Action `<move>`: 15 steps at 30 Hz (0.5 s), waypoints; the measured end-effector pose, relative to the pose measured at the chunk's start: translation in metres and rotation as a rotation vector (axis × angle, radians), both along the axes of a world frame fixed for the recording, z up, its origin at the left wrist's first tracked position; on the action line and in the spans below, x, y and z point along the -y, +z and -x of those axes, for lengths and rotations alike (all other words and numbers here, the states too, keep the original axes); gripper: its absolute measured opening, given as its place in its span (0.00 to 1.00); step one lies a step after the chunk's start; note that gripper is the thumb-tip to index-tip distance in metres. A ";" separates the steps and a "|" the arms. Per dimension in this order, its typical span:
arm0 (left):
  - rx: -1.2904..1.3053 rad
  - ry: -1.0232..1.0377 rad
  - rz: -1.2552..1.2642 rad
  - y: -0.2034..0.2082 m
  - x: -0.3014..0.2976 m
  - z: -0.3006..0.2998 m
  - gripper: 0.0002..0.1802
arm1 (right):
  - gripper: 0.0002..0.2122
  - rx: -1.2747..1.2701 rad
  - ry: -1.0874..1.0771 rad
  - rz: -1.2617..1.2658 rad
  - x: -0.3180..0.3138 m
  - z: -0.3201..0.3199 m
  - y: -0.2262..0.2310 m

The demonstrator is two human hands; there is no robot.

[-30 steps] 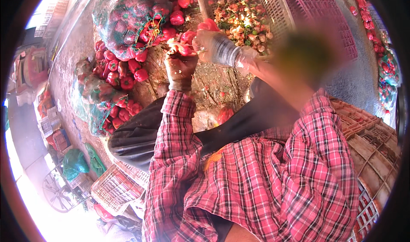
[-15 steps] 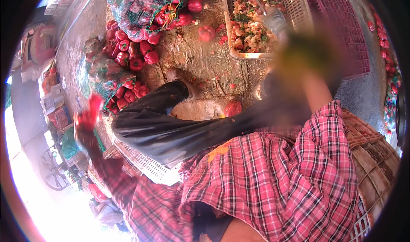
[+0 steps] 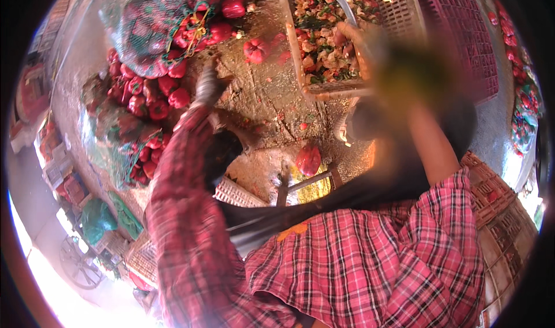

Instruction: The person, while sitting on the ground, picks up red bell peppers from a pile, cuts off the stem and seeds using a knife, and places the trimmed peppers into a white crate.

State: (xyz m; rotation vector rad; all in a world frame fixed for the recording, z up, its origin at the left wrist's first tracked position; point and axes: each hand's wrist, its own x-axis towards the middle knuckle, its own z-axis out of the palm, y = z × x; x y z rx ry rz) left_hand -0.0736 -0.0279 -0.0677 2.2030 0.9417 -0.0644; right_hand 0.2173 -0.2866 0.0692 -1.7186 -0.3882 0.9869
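Observation:
My left hand (image 3: 209, 86), in a greyish glove, reaches forward beside a pile of red bell peppers (image 3: 157, 109) and a green net bag of peppers (image 3: 144, 33). Its fingers are too blurred to read, and no pepper shows in it. My right hand (image 3: 359, 43), gloved too, grips a knife with a curved pale blade (image 3: 342, 5). It hovers over a crate (image 3: 296, 56) holding pepper cores and scraps (image 3: 324, 62). A blurred greenish-yellow smudge hides my right wrist and part of the glove.
Loose red peppers lie on the debris-strewn floor (image 3: 260, 96), one (image 3: 309, 159) near my legs. Another net bag (image 3: 110, 137) slumps at the left. A magenta crate (image 3: 459, 39) stands right of the scrap crate. Wicker-like baskets (image 3: 491, 195) are close at my right side.
My left hand, which held a red pepper out at the far left, has swung forward and right to the pepper pile; that pepper is gone from it. The right hand still holds the knife.

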 end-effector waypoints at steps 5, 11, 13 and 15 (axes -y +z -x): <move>-0.191 0.013 -0.104 -0.126 0.034 -0.106 0.55 | 0.12 -0.026 -0.080 0.242 0.005 0.016 0.030; 0.125 0.396 0.287 -0.173 0.005 -0.082 0.39 | 0.13 0.376 0.144 0.293 -0.007 0.033 0.024; 0.240 0.482 0.565 -0.134 0.010 -0.093 0.35 | 0.12 0.616 0.279 0.302 -0.006 0.033 0.029; 0.198 0.483 0.675 -0.065 0.026 -0.089 0.32 | 0.13 0.725 0.376 0.287 -0.008 0.040 0.034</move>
